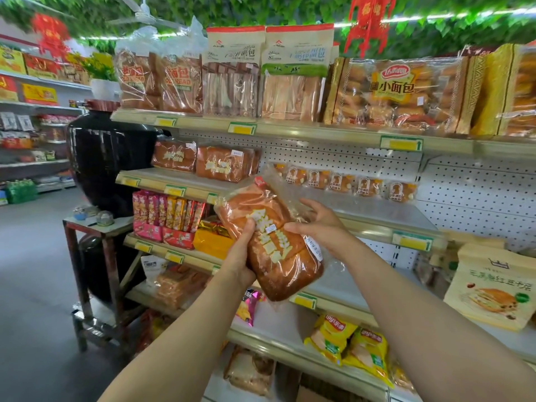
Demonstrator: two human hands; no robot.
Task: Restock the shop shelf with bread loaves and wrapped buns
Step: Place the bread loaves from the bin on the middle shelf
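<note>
From the head view, a wrapped bread loaf (271,245) is held tilted in front of the second shelf (377,224), below a row of wrapped buns (345,182). The left hand (240,250) grips its left side with curled fingers, while the right hand (317,224) pinches its right edge.

I am holding the bread loaf (271,242) between my left hand (240,250) at nine o'clock and my right hand (319,224) at three, before the second shelf (377,224). Wrapped buns (345,182) are lining its back at one o'clock; two shelved loaves (203,161) are sitting at eleven.
</note>
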